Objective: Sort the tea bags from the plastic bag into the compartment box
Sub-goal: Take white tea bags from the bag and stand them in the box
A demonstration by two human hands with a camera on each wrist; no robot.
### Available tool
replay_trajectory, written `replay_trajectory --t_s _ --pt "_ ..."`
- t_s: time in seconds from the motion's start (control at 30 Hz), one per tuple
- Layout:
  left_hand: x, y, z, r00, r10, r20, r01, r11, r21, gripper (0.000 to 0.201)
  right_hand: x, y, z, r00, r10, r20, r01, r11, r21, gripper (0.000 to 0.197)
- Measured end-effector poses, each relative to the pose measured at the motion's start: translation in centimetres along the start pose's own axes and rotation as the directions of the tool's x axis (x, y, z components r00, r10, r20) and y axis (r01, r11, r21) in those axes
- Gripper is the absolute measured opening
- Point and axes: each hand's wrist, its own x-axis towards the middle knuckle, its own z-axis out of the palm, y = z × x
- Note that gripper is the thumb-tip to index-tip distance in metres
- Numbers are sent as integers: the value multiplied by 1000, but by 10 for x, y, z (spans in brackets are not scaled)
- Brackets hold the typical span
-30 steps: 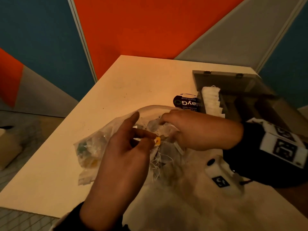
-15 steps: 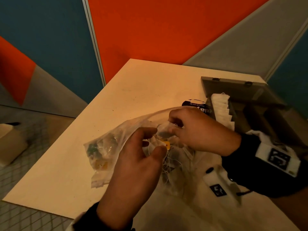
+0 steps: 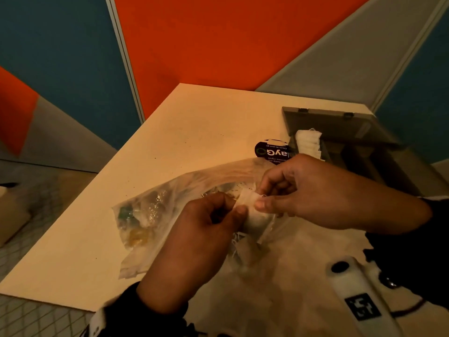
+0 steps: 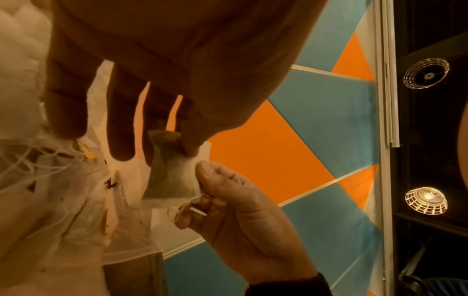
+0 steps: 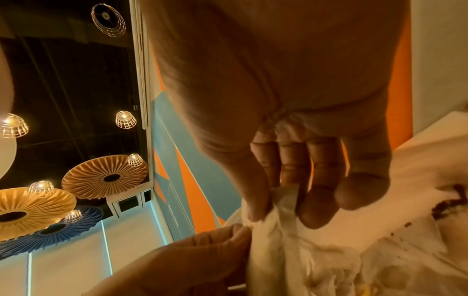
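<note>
**A:** Compared with a second ago, both hands sit higher over the plastic bag point(image 3: 155, 215), and one tea bag point(image 3: 252, 210) is now drawn clear of its mouth. My left hand point(image 3: 201, 237) pinches one edge between thumb and forefinger; my right hand point(image 3: 298, 190) pinches the opposite corner near the string.

**B:** Why grip it from both sides?

**A:** I judge that the strings point(image 4: 33, 160) of the remaining bags are tangled, so the two pinches hold this one taut while it is worked free. The others lie in the plastic bag on the surface point(image 3: 194, 132).

**B:** And the destination?

**A:** The compartment box point(image 3: 340, 132) stands open to my right, lid up, with a row of white tea bags point(image 3: 308, 142) already in its near-left compartment. A black label point(image 3: 272, 152) lies just beside it.

**B:** The room?

**A:** Orange, teal and grey wall panels point(image 3: 218, 45); caged pendant lamps point(image 5: 125, 120) under a dark ceiling.
</note>
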Motion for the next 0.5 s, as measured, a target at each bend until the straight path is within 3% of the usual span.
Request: replay_trajectory --t_s 0.13,0.23,0.33,0.5 --pt "0 0 -1 999 -33 6 33 999 -44 22 -16 7 -13 998 25 -56 -25 1000 11 5" --pt "0 1 -5 997 -78 -20 75 990 -118 23 -24 17 -20 994 97 -54 -101 992 -75 7" --pt "-2 4 -6 996 -48 -78 30 975 -221 26 -30 24 -14 988 151 29 -141 966 -217 9" --pt "-4 8 -2 979 -31 -202 -41 938 -343 27 -31 28 11 960 207 187 -83 853 -516 9"
